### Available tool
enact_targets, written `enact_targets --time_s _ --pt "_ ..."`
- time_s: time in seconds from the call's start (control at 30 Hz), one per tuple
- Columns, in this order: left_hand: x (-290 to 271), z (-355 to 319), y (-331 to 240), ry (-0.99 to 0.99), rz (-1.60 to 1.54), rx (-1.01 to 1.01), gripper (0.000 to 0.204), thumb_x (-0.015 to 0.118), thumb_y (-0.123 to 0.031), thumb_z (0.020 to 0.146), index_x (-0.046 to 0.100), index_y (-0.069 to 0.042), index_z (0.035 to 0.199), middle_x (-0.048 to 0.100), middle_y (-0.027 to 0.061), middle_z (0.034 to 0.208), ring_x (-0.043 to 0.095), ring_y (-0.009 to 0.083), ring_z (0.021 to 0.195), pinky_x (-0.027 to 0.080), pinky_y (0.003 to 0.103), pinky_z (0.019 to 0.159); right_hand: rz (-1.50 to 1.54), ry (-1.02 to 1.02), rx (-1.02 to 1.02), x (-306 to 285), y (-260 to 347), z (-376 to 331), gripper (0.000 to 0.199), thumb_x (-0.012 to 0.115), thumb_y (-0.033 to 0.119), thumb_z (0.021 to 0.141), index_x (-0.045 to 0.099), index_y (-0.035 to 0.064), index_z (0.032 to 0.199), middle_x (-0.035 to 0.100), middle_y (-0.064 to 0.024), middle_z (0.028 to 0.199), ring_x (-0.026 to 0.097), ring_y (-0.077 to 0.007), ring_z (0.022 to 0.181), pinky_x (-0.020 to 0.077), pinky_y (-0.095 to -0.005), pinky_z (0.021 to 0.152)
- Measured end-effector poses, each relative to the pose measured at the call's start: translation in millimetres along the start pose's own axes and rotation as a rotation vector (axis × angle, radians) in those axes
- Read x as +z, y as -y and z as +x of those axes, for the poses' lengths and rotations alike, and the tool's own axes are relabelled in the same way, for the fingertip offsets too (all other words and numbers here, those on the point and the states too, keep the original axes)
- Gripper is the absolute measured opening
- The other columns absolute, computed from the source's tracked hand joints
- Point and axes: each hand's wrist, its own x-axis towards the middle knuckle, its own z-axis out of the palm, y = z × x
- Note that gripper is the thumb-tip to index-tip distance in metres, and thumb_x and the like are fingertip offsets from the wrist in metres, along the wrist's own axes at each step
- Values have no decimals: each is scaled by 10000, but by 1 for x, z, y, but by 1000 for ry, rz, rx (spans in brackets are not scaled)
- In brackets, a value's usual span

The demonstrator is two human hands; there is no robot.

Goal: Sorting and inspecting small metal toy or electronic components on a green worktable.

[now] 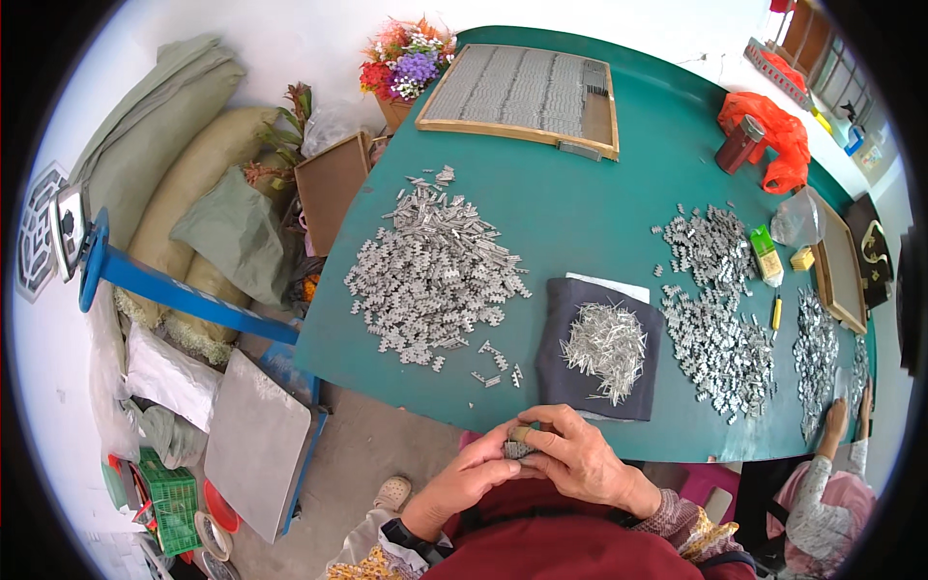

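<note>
Close to my body, just off the table's near edge, both hands meet around a small grey ridged metal piece. My left hand grips it from the left, thumb and fingers closed. From the right, my right hand pinches it with bent fingers, which cover much of it. Beyond them, a pile of thin silvery metal pins rests on a dark folded cloth. Farther left lies a large heap of toothed grey metal pieces, with several strays toward the near edge.
More grey pieces cover the right of the green table. A wooden tray of lined-up pieces sits at the back, near a red bag and a brown cup. Another person's hand works at right. A blue-framed scale stands left.
</note>
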Motion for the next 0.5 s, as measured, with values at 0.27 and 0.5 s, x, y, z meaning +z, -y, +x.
enact_targets --time_s 0.27,0.5 --pt "6 5 -13 -76 46 -114 644 385 -16 927 143 8 1523 440 174 1385 541 292 1234 441 452 1066 -156 89 -95 -2 -2 -3 421 764 64 743 615 13 1133 573 -158 1128 601 -317 934 540 -395 724" --pt "7 15 -7 45 -168 18 652 378 -6 935 99 -3 1524 479 200 1337 553 310 1216 465 487 1041 0 -109 172 -5 0 -10 441 736 13 759 613 -12 1182 596 -177 1065 627 -328 876 544 -380 712"
